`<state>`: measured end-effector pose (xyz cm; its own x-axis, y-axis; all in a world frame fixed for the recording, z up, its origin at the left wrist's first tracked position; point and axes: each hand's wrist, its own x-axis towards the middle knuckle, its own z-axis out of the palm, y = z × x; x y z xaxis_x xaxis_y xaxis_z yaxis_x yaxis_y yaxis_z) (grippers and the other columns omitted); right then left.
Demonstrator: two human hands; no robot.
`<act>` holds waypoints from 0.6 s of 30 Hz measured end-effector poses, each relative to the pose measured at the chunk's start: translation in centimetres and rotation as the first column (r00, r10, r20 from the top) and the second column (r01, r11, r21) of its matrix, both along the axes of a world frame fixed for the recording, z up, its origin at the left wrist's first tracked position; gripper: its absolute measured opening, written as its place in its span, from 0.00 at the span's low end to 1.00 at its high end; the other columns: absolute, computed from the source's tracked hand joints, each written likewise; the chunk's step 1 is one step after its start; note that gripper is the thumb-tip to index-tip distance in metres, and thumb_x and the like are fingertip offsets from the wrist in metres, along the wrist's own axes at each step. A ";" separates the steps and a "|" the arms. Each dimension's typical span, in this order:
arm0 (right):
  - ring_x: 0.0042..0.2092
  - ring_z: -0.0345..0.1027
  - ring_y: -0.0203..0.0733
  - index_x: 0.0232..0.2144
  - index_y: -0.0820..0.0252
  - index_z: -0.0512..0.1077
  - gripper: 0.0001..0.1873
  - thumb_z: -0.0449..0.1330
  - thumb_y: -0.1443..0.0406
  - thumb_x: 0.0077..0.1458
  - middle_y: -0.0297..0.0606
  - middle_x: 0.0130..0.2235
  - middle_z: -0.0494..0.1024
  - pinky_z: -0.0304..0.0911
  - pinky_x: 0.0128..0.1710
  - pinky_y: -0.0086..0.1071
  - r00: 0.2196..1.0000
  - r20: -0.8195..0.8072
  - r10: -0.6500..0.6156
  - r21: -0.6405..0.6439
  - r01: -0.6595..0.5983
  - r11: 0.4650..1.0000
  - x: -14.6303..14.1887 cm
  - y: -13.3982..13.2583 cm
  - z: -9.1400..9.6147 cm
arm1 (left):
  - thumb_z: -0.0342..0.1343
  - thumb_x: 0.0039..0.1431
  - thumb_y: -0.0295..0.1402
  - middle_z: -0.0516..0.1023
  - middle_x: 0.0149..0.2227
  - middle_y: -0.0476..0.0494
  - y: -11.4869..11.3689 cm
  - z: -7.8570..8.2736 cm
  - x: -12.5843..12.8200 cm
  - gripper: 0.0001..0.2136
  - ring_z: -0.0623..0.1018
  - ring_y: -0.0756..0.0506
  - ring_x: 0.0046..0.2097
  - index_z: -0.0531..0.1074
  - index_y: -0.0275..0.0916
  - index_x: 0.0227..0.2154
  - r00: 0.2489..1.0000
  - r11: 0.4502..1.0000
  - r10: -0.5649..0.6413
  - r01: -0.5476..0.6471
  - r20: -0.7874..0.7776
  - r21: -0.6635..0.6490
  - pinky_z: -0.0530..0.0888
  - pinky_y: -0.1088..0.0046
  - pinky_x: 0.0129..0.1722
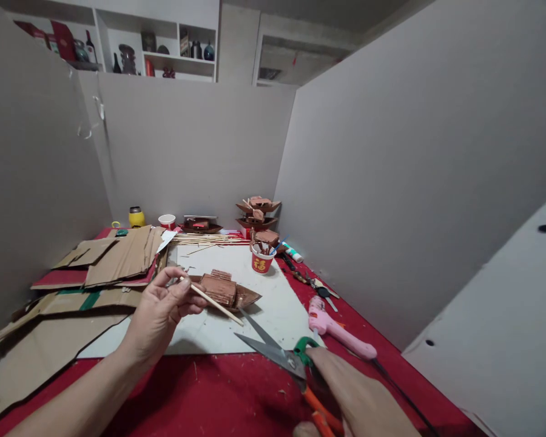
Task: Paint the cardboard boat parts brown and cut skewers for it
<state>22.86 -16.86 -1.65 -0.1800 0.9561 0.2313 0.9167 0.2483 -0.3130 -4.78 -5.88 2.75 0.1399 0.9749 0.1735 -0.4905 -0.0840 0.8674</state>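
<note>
Between the thumb and fingers of my left hand [166,297] is a thin wooden stick [216,303], slanting down to the right. My right hand [346,382] grips scissors [273,352] with green and orange handles; their blades are spread, tips pointing left toward the stick's lower end but apart from it. Just behind the stick, a small brown model boat [221,288] with a ribbed canopy rests on a white board [273,328]. My left fingers and the stick hide part of the boat's left end.
Torn cardboard [122,255] is piled at left. A pink glue gun [339,331] with a cord lies at right on the red cloth [218,388]. A red paper cup [261,260], loose sticks [209,240] and stacked model boats [257,212] stand farther back. Grey panels [191,139] enclose the table.
</note>
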 end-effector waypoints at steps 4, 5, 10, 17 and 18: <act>0.33 0.72 0.50 0.35 0.54 0.65 0.19 0.67 0.52 0.49 0.40 0.34 0.77 0.66 0.32 0.40 0.999 0.026 -0.026 -0.058 0.028 0.998 -0.5 0.8 -0.4 | 0.75 0.46 0.37 0.85 0.27 0.47 -0.3 0.0 0.0 0.18 0.82 0.49 0.26 0.70 0.40 0.32 1.000 1.000 0.002 -0.002 -0.009 0.028 0.79 0.80 0.27; 0.33 0.71 0.50 0.35 0.54 0.64 0.19 0.67 0.52 0.50 0.40 0.34 0.77 0.65 0.32 0.40 0.999 0.031 -0.029 -0.069 0.031 0.997 -0.5 1.0 -0.4 | 0.74 0.47 0.37 0.85 0.27 0.47 -0.4 0.0 0.0 0.17 0.82 0.49 0.26 0.71 0.40 0.31 1.000 0.999 0.004 -0.004 -0.016 0.036 0.79 0.79 0.27; 0.33 0.68 0.48 0.34 0.54 0.62 0.22 0.68 0.50 0.50 0.38 0.36 0.76 0.59 0.32 0.38 1.000 -0.002 -0.023 -0.105 0.023 0.994 -0.6 1.4 0.0 | 0.72 0.50 0.36 0.85 0.29 0.47 -0.5 -0.2 0.3 0.14 0.83 0.48 0.28 0.71 0.41 0.32 0.999 0.997 0.015 -0.011 -0.049 0.077 0.79 0.76 0.29; 0.33 0.65 0.46 0.33 0.53 0.61 0.23 0.68 0.49 0.50 0.36 0.35 0.76 0.55 0.32 0.36 0.999 -0.038 -0.037 -0.146 0.031 0.989 -0.7 1.2 0.6 | 0.72 0.50 0.36 0.85 0.29 0.47 -0.6 -0.5 0.6 0.14 0.83 0.47 0.28 0.71 0.41 0.32 0.994 0.996 0.060 -0.054 -0.093 0.074 0.80 0.74 0.30; 0.33 0.65 0.46 0.33 0.54 0.61 0.23 0.68 0.49 0.50 0.36 0.35 0.75 0.55 0.32 0.36 0.998 -0.042 -0.038 -0.148 0.031 0.988 -0.6 1.2 0.7 | 0.72 0.51 0.36 0.85 0.29 0.47 -0.6 -0.5 0.6 0.14 0.83 0.47 0.28 0.71 0.41 0.32 0.993 0.996 0.063 -0.056 -0.098 0.071 0.80 0.74 0.30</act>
